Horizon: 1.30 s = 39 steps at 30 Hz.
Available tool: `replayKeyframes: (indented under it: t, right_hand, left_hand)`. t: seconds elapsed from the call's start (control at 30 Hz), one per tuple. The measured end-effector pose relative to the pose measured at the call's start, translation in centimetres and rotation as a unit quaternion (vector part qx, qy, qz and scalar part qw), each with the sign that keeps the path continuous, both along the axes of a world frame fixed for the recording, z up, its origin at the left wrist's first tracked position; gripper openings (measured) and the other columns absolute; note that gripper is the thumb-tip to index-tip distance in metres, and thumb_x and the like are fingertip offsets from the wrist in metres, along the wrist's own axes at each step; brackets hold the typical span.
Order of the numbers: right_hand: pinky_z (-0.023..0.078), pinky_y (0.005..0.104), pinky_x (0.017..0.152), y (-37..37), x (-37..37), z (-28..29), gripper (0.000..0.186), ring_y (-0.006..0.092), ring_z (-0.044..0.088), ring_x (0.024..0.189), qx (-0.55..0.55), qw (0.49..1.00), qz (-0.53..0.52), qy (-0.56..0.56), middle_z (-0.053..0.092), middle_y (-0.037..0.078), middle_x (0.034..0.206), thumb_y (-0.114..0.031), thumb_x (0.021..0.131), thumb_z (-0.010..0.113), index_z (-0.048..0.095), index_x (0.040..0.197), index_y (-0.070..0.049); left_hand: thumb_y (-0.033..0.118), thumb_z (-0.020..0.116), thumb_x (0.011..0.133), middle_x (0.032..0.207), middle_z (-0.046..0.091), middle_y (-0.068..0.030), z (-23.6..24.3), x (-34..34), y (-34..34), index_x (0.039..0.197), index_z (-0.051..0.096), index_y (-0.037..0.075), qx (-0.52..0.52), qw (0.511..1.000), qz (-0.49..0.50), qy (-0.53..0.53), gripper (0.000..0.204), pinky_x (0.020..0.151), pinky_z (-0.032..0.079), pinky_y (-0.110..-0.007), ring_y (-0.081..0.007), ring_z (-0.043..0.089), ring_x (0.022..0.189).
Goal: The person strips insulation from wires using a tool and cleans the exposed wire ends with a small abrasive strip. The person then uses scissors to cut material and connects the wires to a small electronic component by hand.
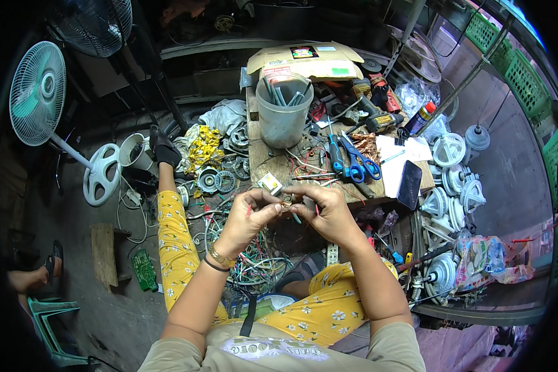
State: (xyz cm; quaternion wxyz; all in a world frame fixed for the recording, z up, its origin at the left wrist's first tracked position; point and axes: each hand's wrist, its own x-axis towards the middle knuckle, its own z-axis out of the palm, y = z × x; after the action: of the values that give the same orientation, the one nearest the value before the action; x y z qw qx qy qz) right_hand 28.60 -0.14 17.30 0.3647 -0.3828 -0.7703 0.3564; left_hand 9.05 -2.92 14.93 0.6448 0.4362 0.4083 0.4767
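Note:
Above my lap, my left hand [249, 218] and my right hand [326, 216] meet fingertip to fingertip. Pinched between them is a small copper-coloured piece of wire [286, 206]; its exact form is too small to make out. A short red bit shows by the fingers of each hand. Just beyond my left fingers sits a small white and yellow square part [270, 183] at the bench edge. Beneath my hands spreads a tangle of coloured wires [254, 260] on the floor.
A wooden bench [266, 162] bears a plastic bucket [283, 118] with rods, blue-handled scissors [358, 162], a blue-handled screwdriver [335, 155], a drill [378, 118], and a phone [409, 185] at its right edge. White fan [40, 93] stands left; motor parts [216, 180] lie on the floor.

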Motion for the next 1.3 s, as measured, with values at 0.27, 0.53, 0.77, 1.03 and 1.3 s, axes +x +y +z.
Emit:
replayKeyframes:
  t: [0.27, 0.53, 0.77, 1.03, 1.3]
  right_hand:
    - [0.052, 0.037, 0.064, -0.2, -0.3, 0.7, 0.026, 0.0284, 0.064, 0.076, 0.231, 0.966, -0.006, -0.119, 0.064, 0.008, 0.081, 0.0, 0.062, 0.065, 0.063, 0.087, -0.006]
    - [0.05, 0.0334, 0.061, -0.2, -0.4, 0.7, 0.025, 0.0228, 0.061, 0.073, 0.321, 0.933, -0.002, -0.162, 0.061, 0.005, 0.081, -0.003, 0.061, 0.065, 0.062, 0.085, -0.007]
    - [0.049, 0.0334, 0.058, -0.6, -0.6, 0.8, 0.016, 0.0208, 0.058, 0.071, 0.344, 0.921, 0.024, -0.182, 0.058, 0.003, 0.081, -0.009, 0.065, 0.062, 0.059, 0.08, -0.009]
    - [0.038, 0.0193, 0.048, -1.9, -2.3, -0.3, 0.017, 0.0051, 0.049, 0.056, -0.431, 0.871, 0.022, 0.233, 0.054, -0.003, 0.066, -0.022, 0.094, 0.053, 0.056, 0.085, -0.008]
    - [0.048, 0.0353, 0.062, -1.2, -1.6, 0.1, 0.04, 0.0265, 0.063, 0.073, 0.065, 0.993, -0.072, -0.07, 0.061, 0.01, 0.08, -0.003, 0.074, 0.07, 0.058, 0.111, -0.007]
  left_hand:
    - [0.012, 0.067, 0.083, 0.071, 0.055, 0.0044, -0.3, 0.1, 0.0, 0.09, 0.063, 0.004, 0.065, 0.997, -0.014, 0.032, 0.012, 0.043, 0.029, -0.017, -0.0008, 0.042, 0.052]
    - [0.02, 0.063, 0.088, 0.078, 0.06, -0.0021, 0.6, -1.1, -0.1, 0.098, 0.061, 0.004, -0.181, 0.969, -0.091, -0.143, 0.019, 0.04, 0.031, -0.015, -0.0042, 0.047, 0.053]
    - [0.019, 0.062, 0.09, 0.078, 0.063, -0.0041, -0.1, -1.8, 0.2, 0.102, 0.061, 0.001, -0.17, 0.96, -0.205, -0.085, 0.021, 0.046, 0.038, -0.019, -0.0037, 0.045, 0.052]
    - [0.002, 0.067, 0.065, 0.074, 0.06, -0.0044, 2.2, -2.6, 0.8, 0.09, 0.068, 0.01, 0.549, 0.671, 0.056, 0.495, 0.027, 0.055, 0.05, -0.032, -0.0222, 0.062, 0.065]
    - [0.007, 0.066, 0.081, 0.073, 0.064, -0.0123, 2.1, -2.5, 1.7, 0.083, 0.066, 0.0, 0.352, 0.85, -0.02, 0.39, 0.008, 0.057, 0.048, -0.033, -0.0262, 0.063, 0.065]
